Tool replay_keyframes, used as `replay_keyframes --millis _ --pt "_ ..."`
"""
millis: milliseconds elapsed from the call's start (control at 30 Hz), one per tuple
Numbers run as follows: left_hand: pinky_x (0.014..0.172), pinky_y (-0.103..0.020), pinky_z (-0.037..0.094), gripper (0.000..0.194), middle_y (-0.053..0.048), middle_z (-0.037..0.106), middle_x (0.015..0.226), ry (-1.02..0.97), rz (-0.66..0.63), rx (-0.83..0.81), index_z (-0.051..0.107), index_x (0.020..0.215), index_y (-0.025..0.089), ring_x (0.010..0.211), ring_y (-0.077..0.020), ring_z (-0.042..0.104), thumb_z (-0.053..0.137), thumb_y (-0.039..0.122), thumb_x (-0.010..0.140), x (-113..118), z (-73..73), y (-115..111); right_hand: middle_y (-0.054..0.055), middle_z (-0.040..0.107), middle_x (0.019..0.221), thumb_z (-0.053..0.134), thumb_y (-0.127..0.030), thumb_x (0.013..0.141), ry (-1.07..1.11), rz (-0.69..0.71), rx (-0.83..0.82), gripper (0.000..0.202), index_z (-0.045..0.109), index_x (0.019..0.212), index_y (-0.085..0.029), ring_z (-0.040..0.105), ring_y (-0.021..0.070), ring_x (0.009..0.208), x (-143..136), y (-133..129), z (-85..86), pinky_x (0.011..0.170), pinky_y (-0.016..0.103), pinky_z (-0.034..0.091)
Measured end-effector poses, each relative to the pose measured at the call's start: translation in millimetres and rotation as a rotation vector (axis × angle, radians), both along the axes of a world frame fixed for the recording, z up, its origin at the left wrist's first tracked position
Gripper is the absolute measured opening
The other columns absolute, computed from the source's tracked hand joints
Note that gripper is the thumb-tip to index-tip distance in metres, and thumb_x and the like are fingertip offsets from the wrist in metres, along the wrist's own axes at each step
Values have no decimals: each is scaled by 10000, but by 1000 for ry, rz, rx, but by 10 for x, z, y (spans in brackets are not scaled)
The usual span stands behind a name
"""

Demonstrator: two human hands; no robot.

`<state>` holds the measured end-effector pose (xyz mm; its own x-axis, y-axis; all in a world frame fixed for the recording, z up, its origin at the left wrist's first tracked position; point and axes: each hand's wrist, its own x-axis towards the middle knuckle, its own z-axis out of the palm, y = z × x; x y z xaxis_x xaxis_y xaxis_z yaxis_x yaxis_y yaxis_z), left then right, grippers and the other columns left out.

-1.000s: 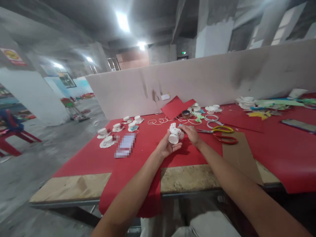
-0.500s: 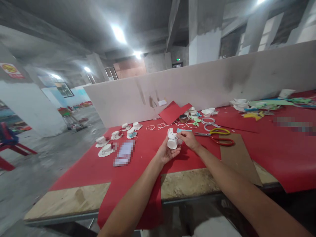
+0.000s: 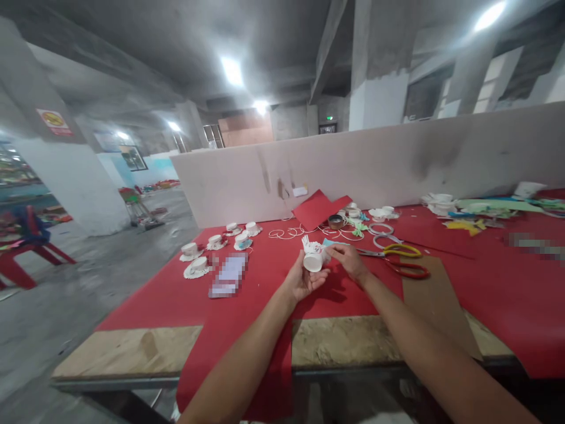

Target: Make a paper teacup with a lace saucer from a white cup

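Observation:
A small white paper cup (image 3: 313, 262) with cut, fringed strips is held above the red sheet, its round end facing me. My left hand (image 3: 303, 279) cradles it from the left and below, fingers curved under it. With its fingertips pinched together, my right hand (image 3: 348, 259) touches the strips on the cup's right side. A light blue piece of paper (image 3: 332, 242) lies just behind the right hand. Scissors with yellow and red handles (image 3: 404, 251) lie to the right of that hand.
Several white cup shapes with frilled rims (image 3: 197, 268) stand at the left. A brown board (image 3: 441, 300) lies at the right. Behind are a tape roll (image 3: 336, 221), white string (image 3: 282, 234), folded red paper (image 3: 315, 209) and paper scraps (image 3: 494, 206). A pale panel (image 3: 362, 165) borders the far edge.
The view has shifted, so the scene sits slightly lower and further right. Both hands remain at the cup, which now shows more of its strips spread out on the right.

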<state>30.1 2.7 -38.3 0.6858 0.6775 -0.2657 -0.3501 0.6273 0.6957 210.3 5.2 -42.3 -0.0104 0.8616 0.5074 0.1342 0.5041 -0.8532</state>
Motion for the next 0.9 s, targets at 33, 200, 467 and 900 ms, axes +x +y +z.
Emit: replay_keyframes --millis 33,200,467,900 --pt "543 -258 532 767 -168 674 755 61 11 22 549 1034 17 572 -176 649 246 681 799 9 11 -11 16 673 722 609 -449 730 -20 -25 7 285 695 756 -179 590 180 702 -1 0 -1 706 304 443" --pt "492 -312 505 766 -124 647 701 428 299 353 516 1017 77 503 -190 612 290 749 727 63 83 -117 25 665 701 577 -470 744 -36 -116 11 325 686 736 -164 573 172 653 -10 7 7 650 285 437" --pt "669 -266 445 513 -90 653 855 995 718 1077 498 1054 177 775 -200 616 617 516 687 69 72 -206 21 669 706 593 -462 737 49 6 -26 306 688 713 -172 595 182 701 -88 -61 69 688 289 450" --pt "685 -270 424 470 -96 649 851 1063 666 1094 509 1041 176 776 -211 607 583 513 722 82 66 -219 62 695 788 682 -448 663 252 244 -211 319 710 772 -151 624 205 750 -14 -53 62 757 348 481"
